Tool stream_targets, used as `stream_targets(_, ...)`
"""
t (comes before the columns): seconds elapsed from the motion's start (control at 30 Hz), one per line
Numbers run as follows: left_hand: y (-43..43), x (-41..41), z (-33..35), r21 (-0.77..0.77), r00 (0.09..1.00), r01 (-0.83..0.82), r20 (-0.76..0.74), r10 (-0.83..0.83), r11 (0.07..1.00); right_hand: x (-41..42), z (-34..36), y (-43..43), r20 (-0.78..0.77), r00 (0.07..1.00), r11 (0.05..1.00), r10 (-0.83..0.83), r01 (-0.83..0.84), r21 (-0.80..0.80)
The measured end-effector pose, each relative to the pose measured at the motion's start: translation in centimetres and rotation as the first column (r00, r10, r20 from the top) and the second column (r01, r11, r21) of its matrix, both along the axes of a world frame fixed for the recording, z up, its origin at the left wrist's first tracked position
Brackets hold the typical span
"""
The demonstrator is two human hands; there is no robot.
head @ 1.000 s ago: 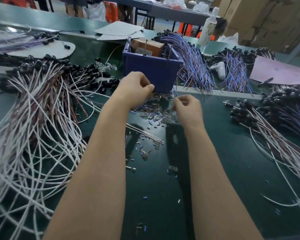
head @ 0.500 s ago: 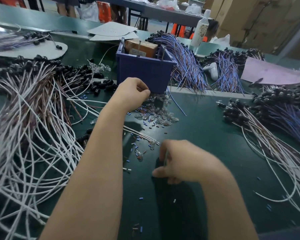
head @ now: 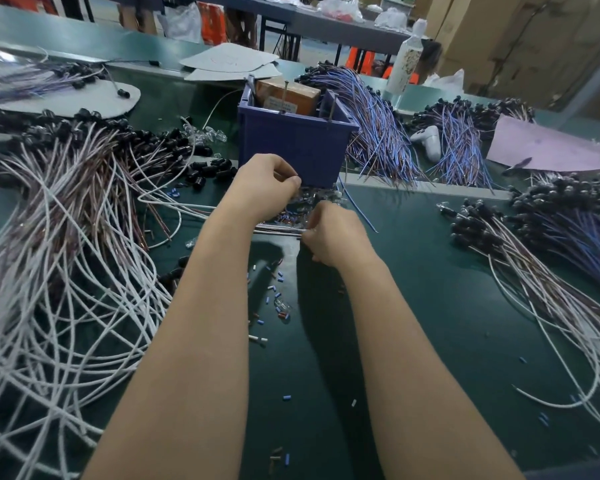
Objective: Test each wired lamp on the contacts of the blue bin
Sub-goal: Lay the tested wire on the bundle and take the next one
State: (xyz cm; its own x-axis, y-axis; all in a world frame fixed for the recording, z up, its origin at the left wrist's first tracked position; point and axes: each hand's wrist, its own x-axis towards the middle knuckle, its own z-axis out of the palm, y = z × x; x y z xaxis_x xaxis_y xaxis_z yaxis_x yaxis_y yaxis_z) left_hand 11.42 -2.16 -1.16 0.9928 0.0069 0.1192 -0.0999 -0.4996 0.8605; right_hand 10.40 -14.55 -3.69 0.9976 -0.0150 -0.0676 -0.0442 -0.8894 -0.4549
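Note:
The blue bin (head: 291,147) stands upright at the middle of the green table, with thin metal contact pins (head: 331,107) rising from its rim. My left hand (head: 260,188) hovers just in front of the bin, fingers curled and thumb pressed to forefinger on what looks like a small clear lamp, mostly hidden. Below and to the right, my right hand (head: 336,233) pinches the ends of a few white wires (head: 278,231) that come from the left pile. A heap of small clear lamps (head: 314,199) lies between both hands, at the bin's foot.
A large tangle of white wired lamps with black caps (head: 66,220) fills the left. Blue-wired bundles (head: 381,133) lie right of the bin, with more bundles (head: 551,237) at the far right. Small sleeves (head: 276,299) litter the table. A brown box (head: 288,95) sits inside the bin.
My right hand went from the lamp heap down toward me, then came back up to the heap, now holding white wire ends. My left hand stayed by the bin.

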Motion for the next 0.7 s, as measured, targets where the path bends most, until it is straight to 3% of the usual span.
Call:
stream_targets(0.1,0.1,0.1,-0.2,-0.003,1.000,-0.016,-0.002,0.016,1.000,0.3,-0.4,-0.4,0.135,0.990,0.996,-0.036,0.025,0.083)
stream_targets(0.2,0.2,0.2,-0.4,-0.003,0.999,-0.034,-0.004,0.034,0.999,-0.7,0.8,-1.0,0.150,0.989,0.980,-0.001,-0.028,0.196)
stream_targets(0.27,0.2,0.4,-0.5,0.003,0.999,-0.046,-0.011,0.046,0.999,-1.8,2.7,-1.2,-0.034,0.984,0.954,0.176,-0.162,0.252)
stream_targets(0.33,0.2,0.7,-0.7,0.006,0.998,-0.055,-0.017,0.055,0.998,-3.1,3.9,-0.5,-0.296,0.869,0.912,0.396,-0.336,0.234)
stream_targets(0.4,0.1,0.8,-0.9,0.009,0.997,-0.078,-0.020,0.078,0.997,-4.3,3.8,0.9,-0.460,0.753,0.877,0.470,-0.458,0.147)
stream_targets(0.5,0.0,0.9,-1.0,0.007,0.994,-0.104,-0.016,0.105,0.995,-4.7,2.9,2.3,-0.489,0.744,0.857,0.456,-0.515,0.017)
stream_targets(0.7,-0.1,0.9,-0.7,0.035,0.988,-0.143,0.065,0.141,0.989,-4.9,3.3,1.9,-0.471,0.767,0.879,0.436,-0.476,0.037)
